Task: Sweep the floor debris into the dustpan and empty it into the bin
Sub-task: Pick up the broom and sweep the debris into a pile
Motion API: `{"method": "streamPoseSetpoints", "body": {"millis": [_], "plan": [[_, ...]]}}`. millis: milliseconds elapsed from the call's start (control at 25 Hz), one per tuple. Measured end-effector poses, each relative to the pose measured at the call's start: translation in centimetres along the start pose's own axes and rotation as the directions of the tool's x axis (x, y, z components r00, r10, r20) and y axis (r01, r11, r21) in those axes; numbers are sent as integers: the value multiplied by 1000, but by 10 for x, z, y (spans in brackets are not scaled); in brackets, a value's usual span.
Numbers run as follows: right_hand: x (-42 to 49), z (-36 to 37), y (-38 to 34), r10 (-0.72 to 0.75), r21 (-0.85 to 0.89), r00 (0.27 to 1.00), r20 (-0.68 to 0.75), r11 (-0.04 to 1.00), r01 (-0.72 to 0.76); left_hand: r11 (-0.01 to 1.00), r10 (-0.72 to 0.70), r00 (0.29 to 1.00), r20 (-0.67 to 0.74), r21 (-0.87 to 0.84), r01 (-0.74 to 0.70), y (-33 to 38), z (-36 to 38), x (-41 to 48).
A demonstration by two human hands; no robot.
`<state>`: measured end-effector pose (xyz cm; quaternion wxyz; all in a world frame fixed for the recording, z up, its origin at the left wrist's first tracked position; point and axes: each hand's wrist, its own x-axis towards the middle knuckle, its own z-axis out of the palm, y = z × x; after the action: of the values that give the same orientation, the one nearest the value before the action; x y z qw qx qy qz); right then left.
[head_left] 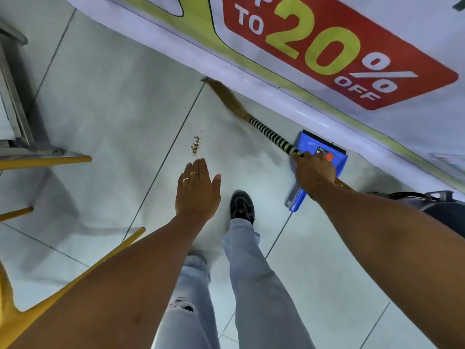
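Observation:
A small pile of brown debris (195, 145) lies on the pale floor tiles ahead of my feet. My right hand (315, 170) grips a hand broom (266, 132) by its black-and-cream striped handle; the brown bristles reach up-left along the base of a banner. Under that hand a blue dustpan (334, 159) lies on the floor, its handle pointing toward me. My left hand (198, 188) hovers flat with its fingers together, empty, just below the debris. No bin is clearly visible.
A large white banner (327, 46) with a red "20% OFF" label runs diagonally across the top right. Yellow furniture legs (45, 161) and a grey metal frame (15, 96) stand at the left. A dark object (440, 207) sits at the right edge. My shoe (242, 205) is between both hands.

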<state>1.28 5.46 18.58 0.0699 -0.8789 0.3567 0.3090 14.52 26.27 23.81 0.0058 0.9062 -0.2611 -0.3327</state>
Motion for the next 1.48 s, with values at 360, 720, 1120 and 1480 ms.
{"method": "streamPoseSetpoints", "body": {"millis": [360, 720, 1120, 1480], "plan": [[-83, 47, -58, -128, 1, 977, 170, 992, 130, 999, 35, 996, -84, 29, -32, -52, -13, -12], [-203, 66, -181, -85, 432, 996, -10, 898, 80, 997, 78, 987, -140, 19, -76, -154, -19, -61], [-225, 92, -401, -43, 643, 866, 498, 689, -335, 986, 142, 987, -81, 98, -134, -261, -11, -82], [-241, 114, -404, 72, 665, 870, 487, 616, -423, 979, 172, 984, -36, 119, -167, -282, -2, -84]]}}
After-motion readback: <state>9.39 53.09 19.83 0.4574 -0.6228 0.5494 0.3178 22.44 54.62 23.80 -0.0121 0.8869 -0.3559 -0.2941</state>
